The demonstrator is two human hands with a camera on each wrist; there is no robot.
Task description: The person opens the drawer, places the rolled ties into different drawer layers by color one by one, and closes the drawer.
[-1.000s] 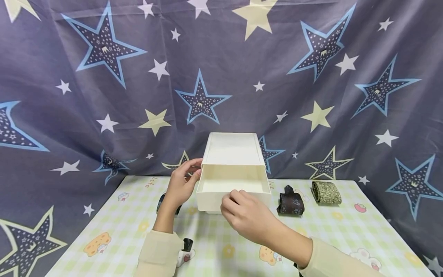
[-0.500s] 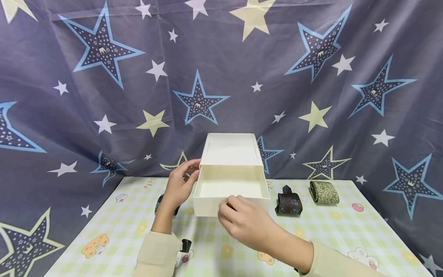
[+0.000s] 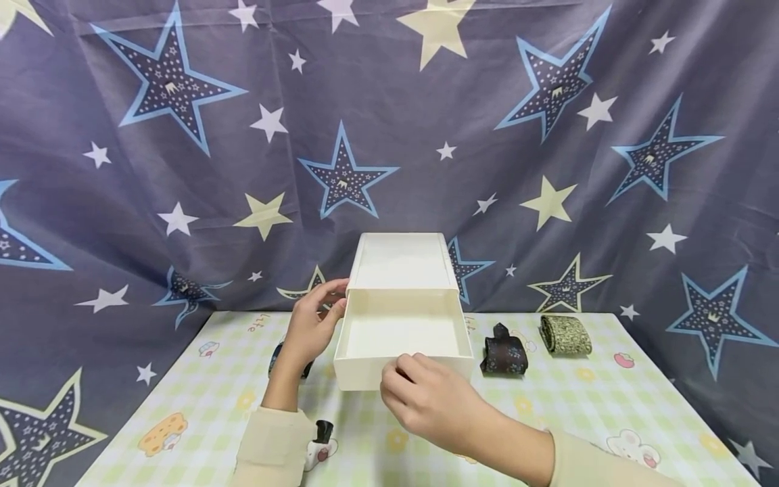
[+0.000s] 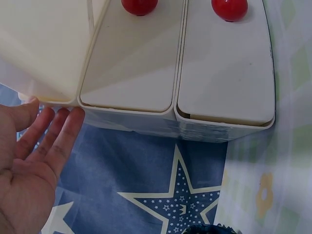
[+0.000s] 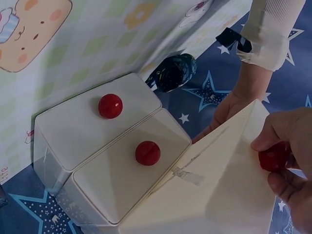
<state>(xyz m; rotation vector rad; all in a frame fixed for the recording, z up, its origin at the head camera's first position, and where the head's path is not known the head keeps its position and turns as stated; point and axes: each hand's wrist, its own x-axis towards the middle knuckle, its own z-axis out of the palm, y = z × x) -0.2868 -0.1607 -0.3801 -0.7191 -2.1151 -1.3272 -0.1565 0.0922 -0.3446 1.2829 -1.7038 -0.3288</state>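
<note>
A white three-drawer cabinet [image 3: 402,260] stands at the back of the table. Its top drawer [image 3: 402,335] is pulled out towards me and looks empty inside. My right hand [image 3: 426,396] pinches the red knob [image 5: 274,157] on that drawer's front [image 5: 229,180]. The two lower drawers [image 5: 126,161] are pushed in, each showing a red knob [image 5: 147,152]. My left hand [image 3: 310,325] lies against the cabinet's left side [image 4: 146,119], its fingers [image 4: 63,139] straight and holding nothing.
A dark rolled tie [image 3: 504,353] and a green rolled tie [image 3: 564,335] lie right of the cabinet. Another dark roll [image 5: 171,72] lies left of it, behind my left wrist. A checked cartoon mat [image 3: 608,399] covers the table; a star-patterned cloth [image 3: 548,169] hangs behind.
The top drawer has slid further out of the cabinet towards me, drawn by my right hand on its knob. My left hand has stayed against the cabinet's side.
</note>
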